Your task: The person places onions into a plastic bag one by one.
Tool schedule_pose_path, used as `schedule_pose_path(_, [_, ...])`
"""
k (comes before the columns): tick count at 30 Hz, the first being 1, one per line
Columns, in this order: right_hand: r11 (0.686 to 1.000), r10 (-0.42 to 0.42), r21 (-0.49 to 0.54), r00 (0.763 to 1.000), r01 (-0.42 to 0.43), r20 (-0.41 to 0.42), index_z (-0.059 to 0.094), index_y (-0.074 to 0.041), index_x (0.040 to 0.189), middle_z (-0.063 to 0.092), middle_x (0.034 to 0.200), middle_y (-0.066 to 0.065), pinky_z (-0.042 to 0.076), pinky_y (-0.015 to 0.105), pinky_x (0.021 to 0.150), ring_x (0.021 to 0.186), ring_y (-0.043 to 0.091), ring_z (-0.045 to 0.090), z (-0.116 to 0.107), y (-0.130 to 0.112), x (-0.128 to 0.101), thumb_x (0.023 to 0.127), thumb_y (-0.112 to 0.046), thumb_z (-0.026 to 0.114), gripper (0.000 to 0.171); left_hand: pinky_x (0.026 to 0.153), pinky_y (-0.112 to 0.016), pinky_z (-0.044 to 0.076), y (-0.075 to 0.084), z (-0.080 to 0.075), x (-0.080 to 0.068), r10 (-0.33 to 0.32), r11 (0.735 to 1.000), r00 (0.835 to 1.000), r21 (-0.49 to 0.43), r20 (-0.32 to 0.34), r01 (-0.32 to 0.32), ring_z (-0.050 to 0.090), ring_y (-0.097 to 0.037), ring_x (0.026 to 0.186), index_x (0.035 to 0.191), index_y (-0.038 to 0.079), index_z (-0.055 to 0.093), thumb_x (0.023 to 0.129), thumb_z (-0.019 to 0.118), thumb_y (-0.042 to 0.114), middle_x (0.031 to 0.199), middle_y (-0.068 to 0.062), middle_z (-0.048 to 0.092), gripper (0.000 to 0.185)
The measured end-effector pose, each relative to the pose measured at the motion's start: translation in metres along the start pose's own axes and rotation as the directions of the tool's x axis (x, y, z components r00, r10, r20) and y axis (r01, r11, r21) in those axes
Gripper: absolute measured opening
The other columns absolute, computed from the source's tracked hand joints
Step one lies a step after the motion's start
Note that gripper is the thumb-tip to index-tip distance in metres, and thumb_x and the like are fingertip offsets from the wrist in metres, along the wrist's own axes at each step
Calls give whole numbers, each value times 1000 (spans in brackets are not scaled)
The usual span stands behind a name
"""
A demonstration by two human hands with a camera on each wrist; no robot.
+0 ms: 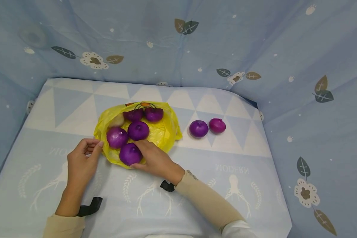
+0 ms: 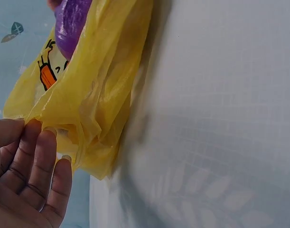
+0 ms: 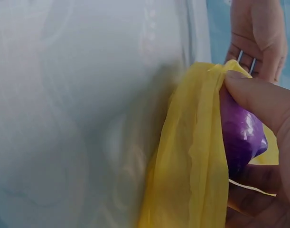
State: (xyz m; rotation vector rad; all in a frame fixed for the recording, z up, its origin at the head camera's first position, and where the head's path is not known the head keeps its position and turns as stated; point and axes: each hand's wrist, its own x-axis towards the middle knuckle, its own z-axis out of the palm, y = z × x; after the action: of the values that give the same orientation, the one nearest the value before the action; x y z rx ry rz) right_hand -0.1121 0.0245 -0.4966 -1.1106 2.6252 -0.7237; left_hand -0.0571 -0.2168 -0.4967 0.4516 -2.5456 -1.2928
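Observation:
A yellow plastic bag (image 1: 159, 132) lies with its mouth spread wide, several purple onions inside it. Thumb and fingertips of my left hand (image 1: 82, 163) pinch the bag's left rim, and the left wrist view shows the thin plastic (image 2: 64, 102) between them. My right hand (image 1: 156, 160) reaches over the near rim and grips a purple onion (image 1: 130, 154), thumb on the near side and fingers round the far side. In the right wrist view the thumb lies over this glossy onion (image 3: 242, 128) at the bag's edge. Behind it sit another onion (image 1: 138, 131) and a shiny one (image 1: 117, 137).
Two more purple onions, a larger one (image 1: 198, 129) and a smaller one (image 1: 217, 126), lie side by side on the patterned tablecloth (image 1: 241, 145), right of the bag. A pale round thing (image 1: 117, 121) shows inside the bag's left side. Blue curtains (image 1: 154, 43) hang behind the table.

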Motion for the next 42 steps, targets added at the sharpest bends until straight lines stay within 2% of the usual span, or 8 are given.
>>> schedule_pose_path(6, [999,-11,-36,1000,12,13,45,-3,153,52,141,8,37,20,112,128,18,53,7,-1,2,91,-45,81,83,73,-12,42,-1,1,0,6,1000,1000,0,-6,-6,57,-7,86,114,2,69,103,70,25,102,-11,72,25])
schedule_pose_path(16, [1000,-26,-2,1000,26,4,45,-6,152,53,144,6,33,18,114,130,17,52,10,-2,3,92,-43,82,79,72,-11,42,-3,1,-2,13,1000,1000,-8,-7,-13,56,-6,85,114,1,69,103,71,24,102,-11,72,25])
schedule_pose_path(29, [1000,14,5,999,-14,-34,45,-6,153,53,145,6,35,23,115,133,19,52,3,2,-7,90,-49,82,85,73,-12,42,-4,0,-1,14,1000,1000,-14,-3,-14,56,-5,85,114,2,69,102,71,23,103,-11,72,25])
schedule_pose_path(33, [999,34,27,998,-32,-61,43,-9,156,51,151,5,35,25,116,139,17,49,-8,4,-16,90,-49,81,86,73,-11,42,-3,0,-1,36,999,999,-20,-14,-37,57,-2,83,113,1,69,102,71,21,101,-10,73,23])
schedule_pose_path(36, [998,52,36,994,-49,-95,42,-11,157,49,154,3,40,29,114,140,16,48,-18,8,-28,92,-48,80,84,72,-11,42,-4,0,0,49,998,999,-27,-18,-49,57,-1,82,113,1,70,102,72,20,100,-9,72,22])
schedule_pose_path(42, [998,61,0,978,-62,-199,47,-7,154,53,152,8,48,38,108,139,22,52,-39,20,-60,92,-43,82,79,71,-11,42,-4,-1,1,48,998,999,-29,-12,-48,56,-1,82,113,2,70,102,72,21,100,-9,72,23])
